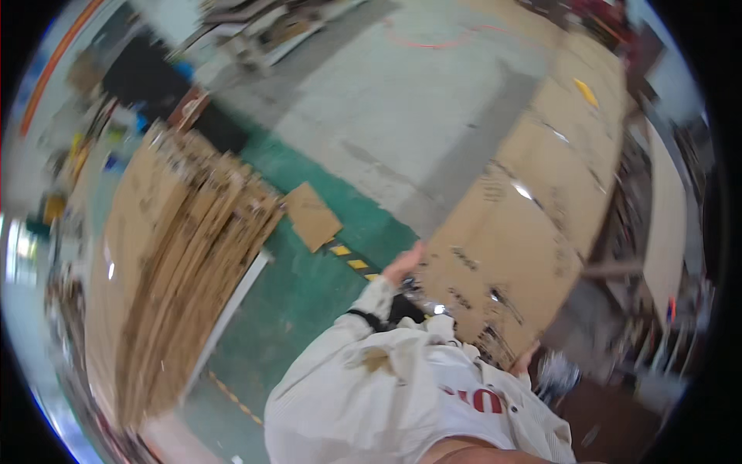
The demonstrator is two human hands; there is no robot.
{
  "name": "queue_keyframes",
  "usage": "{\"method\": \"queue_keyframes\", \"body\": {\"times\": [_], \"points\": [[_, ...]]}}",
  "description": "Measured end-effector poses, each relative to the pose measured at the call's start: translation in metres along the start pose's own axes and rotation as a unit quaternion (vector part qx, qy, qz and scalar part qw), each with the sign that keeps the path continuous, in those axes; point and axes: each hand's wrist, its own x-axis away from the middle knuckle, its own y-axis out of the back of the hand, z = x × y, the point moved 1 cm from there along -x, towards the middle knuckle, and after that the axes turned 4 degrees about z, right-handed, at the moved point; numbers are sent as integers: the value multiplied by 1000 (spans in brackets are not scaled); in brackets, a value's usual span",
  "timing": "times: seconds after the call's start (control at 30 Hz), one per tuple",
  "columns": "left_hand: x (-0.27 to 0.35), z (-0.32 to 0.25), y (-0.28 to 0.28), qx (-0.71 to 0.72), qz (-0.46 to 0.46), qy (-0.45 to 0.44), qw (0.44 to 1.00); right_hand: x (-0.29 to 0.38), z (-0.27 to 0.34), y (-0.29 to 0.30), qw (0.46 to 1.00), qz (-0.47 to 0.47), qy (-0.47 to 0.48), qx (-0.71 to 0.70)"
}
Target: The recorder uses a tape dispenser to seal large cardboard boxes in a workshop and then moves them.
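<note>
A long, flat cardboard carton (522,226) stretches away from my body, with printed markings and shiny tape across it. My left hand (406,262) is at its near left edge, thumb side showing. On the opposite side, my right hand (524,358) holds the near right corner, mostly hidden by my sleeve and the carton. Motion blur hides the exact finger positions. A small yellow piece (585,93) lies on the carton's far part.
Tall flat cartons (191,272) stand in a leaning row on the left. A loose cardboard piece (313,216) lies on the green floor (261,325) by black-and-yellow tape (353,262). Stacked boards (272,35) are at the back; a pale panel (664,220) stands at right.
</note>
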Motion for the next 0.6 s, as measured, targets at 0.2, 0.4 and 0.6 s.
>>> {"method": "queue_keyframes", "body": {"times": [0.2, 0.4, 0.6], "points": [[-47, -32, -118, 189, 147, 13, 971, 2, 110, 125, 978, -140, 127, -87], [-10, -79, -163, 65, 95, -8, 993, 18, 86, 163, 951, -309, 12, 32], [24, -88, -175, 85, 80, 10, 993, 13, 84, 182, 982, -137, 131, 11]]}}
